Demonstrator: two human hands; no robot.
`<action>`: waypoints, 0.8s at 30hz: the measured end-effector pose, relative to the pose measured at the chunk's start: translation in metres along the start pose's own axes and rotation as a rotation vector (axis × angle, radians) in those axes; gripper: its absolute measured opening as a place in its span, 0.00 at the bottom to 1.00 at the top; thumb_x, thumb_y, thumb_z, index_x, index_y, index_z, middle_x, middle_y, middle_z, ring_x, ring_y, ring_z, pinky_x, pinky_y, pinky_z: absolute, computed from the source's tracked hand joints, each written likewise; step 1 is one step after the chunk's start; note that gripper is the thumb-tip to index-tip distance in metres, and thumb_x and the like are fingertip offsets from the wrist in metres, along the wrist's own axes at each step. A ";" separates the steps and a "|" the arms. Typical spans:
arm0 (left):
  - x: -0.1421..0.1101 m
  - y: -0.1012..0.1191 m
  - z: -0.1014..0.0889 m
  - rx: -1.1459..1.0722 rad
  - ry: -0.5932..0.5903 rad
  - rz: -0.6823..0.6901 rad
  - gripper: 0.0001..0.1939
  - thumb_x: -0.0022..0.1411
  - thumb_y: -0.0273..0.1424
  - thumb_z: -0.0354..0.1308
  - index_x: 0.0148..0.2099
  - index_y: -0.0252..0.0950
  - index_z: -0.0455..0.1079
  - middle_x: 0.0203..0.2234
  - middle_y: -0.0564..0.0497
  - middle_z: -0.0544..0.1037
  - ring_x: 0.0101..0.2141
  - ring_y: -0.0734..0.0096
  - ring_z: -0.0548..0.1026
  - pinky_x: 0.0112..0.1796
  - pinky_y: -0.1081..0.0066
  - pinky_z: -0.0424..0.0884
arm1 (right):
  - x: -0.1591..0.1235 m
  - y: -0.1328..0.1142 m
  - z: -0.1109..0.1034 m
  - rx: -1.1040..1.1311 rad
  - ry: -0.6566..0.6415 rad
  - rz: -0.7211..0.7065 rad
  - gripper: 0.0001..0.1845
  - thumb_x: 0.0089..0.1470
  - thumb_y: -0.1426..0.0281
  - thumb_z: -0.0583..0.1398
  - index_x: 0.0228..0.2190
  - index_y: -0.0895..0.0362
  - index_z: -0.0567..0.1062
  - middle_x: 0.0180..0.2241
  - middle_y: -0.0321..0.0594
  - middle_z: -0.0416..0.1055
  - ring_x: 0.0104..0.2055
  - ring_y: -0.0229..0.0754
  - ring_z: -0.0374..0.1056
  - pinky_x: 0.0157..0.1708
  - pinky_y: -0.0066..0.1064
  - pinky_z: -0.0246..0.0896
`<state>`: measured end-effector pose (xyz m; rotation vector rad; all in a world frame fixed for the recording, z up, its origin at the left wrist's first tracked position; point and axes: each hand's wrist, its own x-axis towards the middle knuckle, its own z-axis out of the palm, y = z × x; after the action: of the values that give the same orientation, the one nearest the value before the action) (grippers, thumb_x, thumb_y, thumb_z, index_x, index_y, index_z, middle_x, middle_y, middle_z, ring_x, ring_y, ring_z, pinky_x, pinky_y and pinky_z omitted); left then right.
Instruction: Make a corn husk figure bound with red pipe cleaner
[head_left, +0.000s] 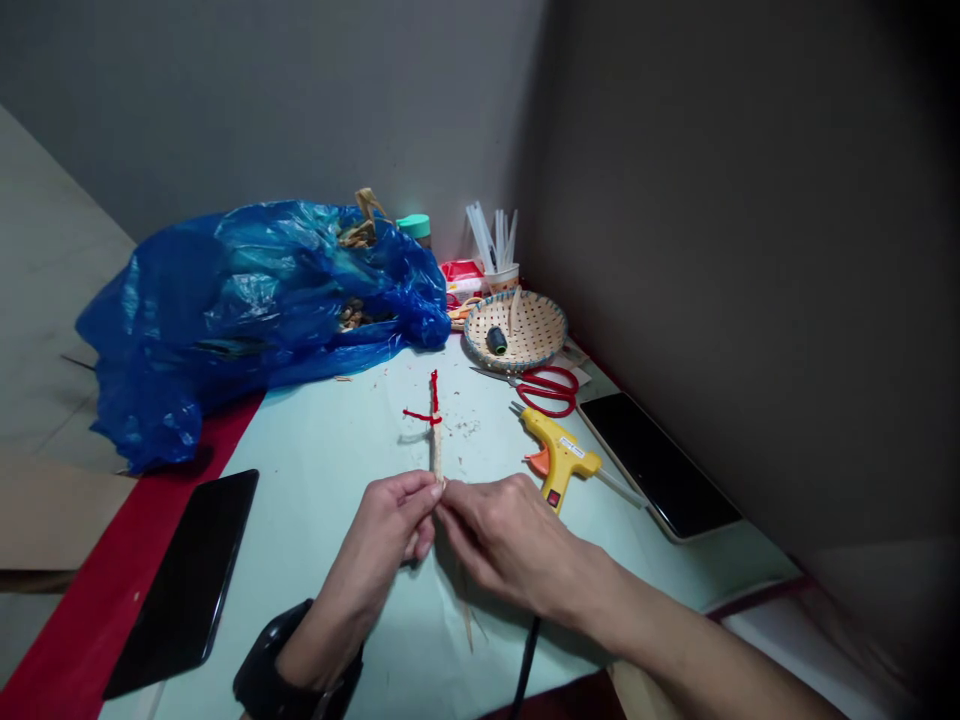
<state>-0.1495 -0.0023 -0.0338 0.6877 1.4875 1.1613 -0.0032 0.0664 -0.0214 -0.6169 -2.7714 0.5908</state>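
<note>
My left hand [391,530] and my right hand [504,545] meet at the table's middle, both pinching the lower end of a thin pale straw bundle [436,455]. The bundle points away from me, and red thread [430,402] is wound around its far end, with a loose strand sticking out to the left. My fingers are closed on the bundle's near end. A black band sits on my left wrist. A few loose straw strips [469,625] lie under my right hand.
A yellow glue gun [560,458] lies right of my hands, red-handled scissors [549,389] behind it. A woven basket [516,331] holds a small dark spool. A blue plastic bag [255,300] fills the back left. Dark phones lie at left [187,585] and right [656,462].
</note>
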 end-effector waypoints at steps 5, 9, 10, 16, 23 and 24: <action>-0.004 0.005 -0.004 -0.059 -0.041 -0.010 0.14 0.56 0.40 0.61 0.36 0.32 0.72 0.12 0.58 0.64 0.15 0.83 0.54 0.19 0.76 0.43 | -0.001 -0.001 -0.001 0.029 -0.084 -0.145 0.10 0.59 0.72 0.52 0.37 0.59 0.72 0.29 0.41 0.74 0.24 0.38 0.64 0.25 0.32 0.43; -0.004 0.011 -0.007 -0.043 -0.019 0.015 0.13 0.57 0.38 0.61 0.37 0.32 0.73 0.12 0.59 0.62 0.15 0.83 0.53 0.19 0.76 0.44 | 0.004 0.004 -0.005 0.274 0.124 0.101 0.16 0.65 0.65 0.50 0.32 0.56 0.73 0.28 0.37 0.73 0.28 0.36 0.66 0.30 0.29 0.52; -0.005 0.012 -0.007 -0.037 -0.017 0.029 0.13 0.57 0.37 0.60 0.38 0.32 0.73 0.13 0.59 0.63 0.15 0.84 0.52 0.20 0.76 0.44 | 0.006 0.005 -0.006 0.327 0.169 0.162 0.14 0.65 0.65 0.50 0.34 0.57 0.73 0.31 0.38 0.73 0.31 0.37 0.67 0.33 0.29 0.54; -0.006 0.012 -0.007 -0.009 -0.088 0.036 0.11 0.60 0.36 0.57 0.40 0.32 0.70 0.14 0.60 0.62 0.16 0.83 0.54 0.20 0.77 0.47 | 0.014 0.011 0.000 0.733 -0.104 0.220 0.17 0.67 0.60 0.46 0.42 0.56 0.70 0.30 0.37 0.72 0.35 0.38 0.67 0.36 0.29 0.57; -0.009 0.011 -0.007 0.091 -0.132 0.095 0.10 0.63 0.36 0.54 0.44 0.37 0.60 0.13 0.63 0.61 0.15 0.80 0.55 0.19 0.77 0.47 | 0.014 0.011 0.002 0.663 -0.099 0.211 0.16 0.66 0.64 0.49 0.31 0.57 0.69 0.29 0.34 0.68 0.32 0.36 0.62 0.33 0.28 0.52; -0.010 0.012 -0.008 0.098 -0.137 0.097 0.10 0.63 0.36 0.54 0.44 0.38 0.58 0.12 0.63 0.61 0.14 0.80 0.55 0.18 0.77 0.47 | 0.014 0.011 0.001 0.651 -0.106 0.200 0.17 0.66 0.64 0.48 0.28 0.57 0.67 0.27 0.33 0.66 0.31 0.35 0.61 0.32 0.28 0.51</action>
<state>-0.1562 -0.0088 -0.0195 0.8971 1.4154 1.0964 -0.0124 0.0810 -0.0251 -0.7131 -2.3897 1.5151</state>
